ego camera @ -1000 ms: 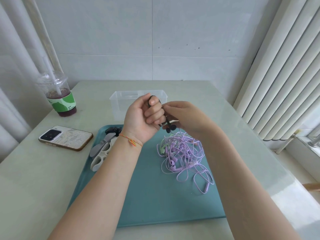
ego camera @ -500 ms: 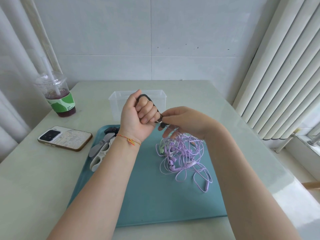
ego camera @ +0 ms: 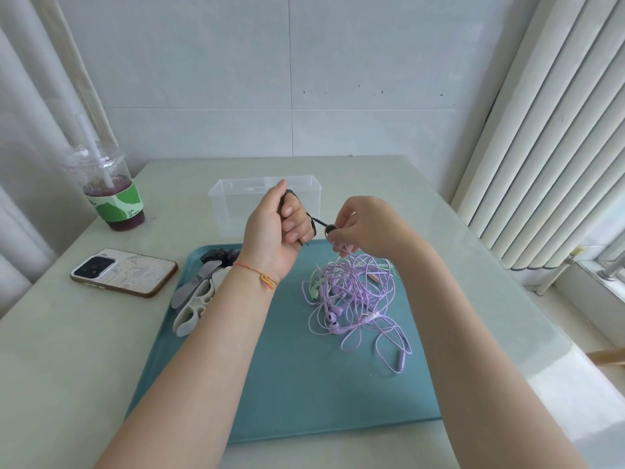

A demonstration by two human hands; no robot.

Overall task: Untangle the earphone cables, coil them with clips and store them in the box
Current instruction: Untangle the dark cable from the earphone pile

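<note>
Left hand (ego camera: 275, 231): you hold it raised over the far edge of the teal tray (ego camera: 277, 384), wrist bent, back of the hand toward you, fingers curled round a black earphone cable (ego camera: 316, 221) looped about them. A red-and-yellow string bracelet (ego camera: 260, 275) circles that wrist.

Right hand (ego camera: 365, 228): you hold it raised at the same height, just beside the left, fingertips pinching the free end of the black cable, a short taut run of it crossing the gap between your hands. What the fingertips pinch is small, dark and round; whether it is an earbud or a clip cannot be told.

Tangled earphones (ego camera: 355, 299): lilac cables, with a green strand among them, heaped on the tray below your right hand; individual sets cannot be separated by eye.

Cable clips (ego camera: 194, 299): grey, white and dark pieces at the tray's left edge, partly hidden by your left forearm.

Clear plastic box (ego camera: 236, 198): on the table (ego camera: 67, 367) beyond the tray, partly behind your left hand.

Phone (ego camera: 123, 272), face down, and iced drink cup (ego camera: 108, 191) with straw: on the table to the left.
</note>
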